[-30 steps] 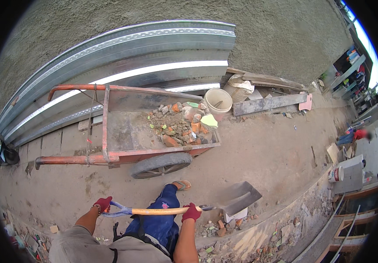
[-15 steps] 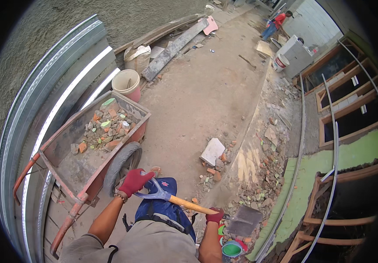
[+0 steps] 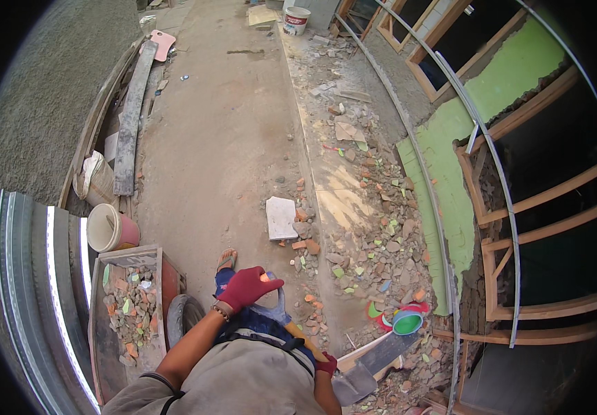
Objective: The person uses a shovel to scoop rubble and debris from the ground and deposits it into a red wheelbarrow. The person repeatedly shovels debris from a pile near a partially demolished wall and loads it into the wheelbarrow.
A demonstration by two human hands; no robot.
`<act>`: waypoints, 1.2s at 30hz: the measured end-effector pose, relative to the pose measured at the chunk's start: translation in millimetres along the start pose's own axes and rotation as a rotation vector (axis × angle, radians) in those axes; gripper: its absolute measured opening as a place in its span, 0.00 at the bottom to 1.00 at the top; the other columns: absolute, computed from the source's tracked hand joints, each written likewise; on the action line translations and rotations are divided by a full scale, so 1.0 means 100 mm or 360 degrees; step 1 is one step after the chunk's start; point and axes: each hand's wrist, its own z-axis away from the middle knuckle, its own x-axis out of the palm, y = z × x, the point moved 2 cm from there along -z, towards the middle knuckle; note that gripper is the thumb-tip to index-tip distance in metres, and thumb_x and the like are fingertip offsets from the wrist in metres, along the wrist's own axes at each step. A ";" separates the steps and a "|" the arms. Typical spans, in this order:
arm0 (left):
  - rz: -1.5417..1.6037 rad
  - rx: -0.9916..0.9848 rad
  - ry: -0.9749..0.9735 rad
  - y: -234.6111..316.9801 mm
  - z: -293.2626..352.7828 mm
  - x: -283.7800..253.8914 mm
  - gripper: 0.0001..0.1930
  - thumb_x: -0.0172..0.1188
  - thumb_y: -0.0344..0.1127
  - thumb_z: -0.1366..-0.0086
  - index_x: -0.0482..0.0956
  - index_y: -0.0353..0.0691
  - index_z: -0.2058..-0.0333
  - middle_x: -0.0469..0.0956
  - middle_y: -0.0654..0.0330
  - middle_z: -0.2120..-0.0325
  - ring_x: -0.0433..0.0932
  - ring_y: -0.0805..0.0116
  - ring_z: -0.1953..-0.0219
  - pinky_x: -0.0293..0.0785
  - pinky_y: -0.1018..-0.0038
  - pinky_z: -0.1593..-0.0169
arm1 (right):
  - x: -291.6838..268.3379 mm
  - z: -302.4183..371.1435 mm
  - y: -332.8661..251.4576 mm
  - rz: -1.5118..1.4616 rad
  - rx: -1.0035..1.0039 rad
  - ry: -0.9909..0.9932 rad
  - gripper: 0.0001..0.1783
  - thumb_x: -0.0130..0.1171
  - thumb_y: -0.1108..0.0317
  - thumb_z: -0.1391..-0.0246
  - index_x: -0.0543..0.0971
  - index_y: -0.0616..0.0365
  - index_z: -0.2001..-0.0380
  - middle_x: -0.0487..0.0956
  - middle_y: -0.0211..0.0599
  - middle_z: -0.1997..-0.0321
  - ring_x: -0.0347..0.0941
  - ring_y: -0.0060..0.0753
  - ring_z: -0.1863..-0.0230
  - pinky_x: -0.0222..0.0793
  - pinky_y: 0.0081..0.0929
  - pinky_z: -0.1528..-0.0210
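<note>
My left hand (image 3: 246, 289), in a dark red glove, is closed round the blue-grey D-shaped grip of a shovel. Lower down, my right hand (image 3: 326, 364), also gloved, grips the wooden shaft (image 3: 302, 339). The grey metal blade (image 3: 355, 386) is low at my right, beside a dark board (image 3: 388, 351) among rubble; whether it touches the ground I cannot tell. No load shows on it. Past the blade lies a bowl (image 3: 407, 324), green inside, with red and green pieces around it. Broken brick and plaster (image 3: 381, 242) spread along the wall.
A cart (image 3: 129, 253) with rubble in it stands at my left, its tyre (image 3: 183, 315) near my leg. Behind it are a bucket (image 3: 113, 232), a sack (image 3: 98, 181) and long planks (image 3: 134, 117). A pale slab (image 3: 281, 218) lies ahead. Metal channels and wooden frames line the right.
My view has turned to the right, so the cart sits further left and the distant worker is out of view. The shovel blade has shifted nearer my body, with both hands still holding the shovel.
</note>
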 end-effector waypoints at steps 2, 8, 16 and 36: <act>-0.0106 0.0148 -0.0093 0.04 -0.32 -0.30 0.31 0.60 0.63 0.43 0.79 0.32 0.68 0.79 0.45 0.74 0.80 0.50 0.68 0.74 0.62 0.62 | 0.44 0.00 -0.16 0.1449 -0.0236 -0.0133 0.08 0.54 0.70 0.52 0.69 0.48 0.82 0.69 0.27 0.83 0.66 0.23 0.79 0.66 0.27 0.72; 0.0004 0.0036 -0.0493 -0.02 -1.07 -1.26 0.30 0.60 0.62 0.42 0.79 0.32 0.68 0.80 0.48 0.76 0.81 0.57 0.72 0.75 0.65 0.64 | 1.60 0.41 -0.80 -0.0321 0.0187 0.0307 0.07 0.47 0.68 0.46 0.65 0.47 0.77 0.67 0.25 0.78 0.67 0.27 0.73 0.68 0.30 0.60; 0.0115 0.0011 -0.0671 -0.12 -2.07 -1.89 0.22 0.59 0.53 0.36 0.76 0.36 0.72 0.73 0.64 0.85 0.71 0.76 0.84 0.68 0.76 0.78 | 2.50 0.36 -2.19 0.1931 -0.0294 0.0133 0.11 0.49 0.66 0.45 0.69 0.45 0.81 0.61 0.21 0.87 0.64 0.27 0.80 0.62 0.27 0.69; 0.0901 -0.0712 -0.0571 0.41 -3.67 -2.62 0.24 0.54 0.50 0.32 0.71 0.39 0.83 0.70 0.62 0.90 0.72 0.70 0.89 0.66 0.73 0.83 | 4.59 -3.00 -3.66 -0.2001 0.0990 0.0539 0.11 0.51 0.68 0.47 0.63 0.50 0.81 0.61 0.29 0.84 0.58 0.31 0.83 0.66 0.30 0.74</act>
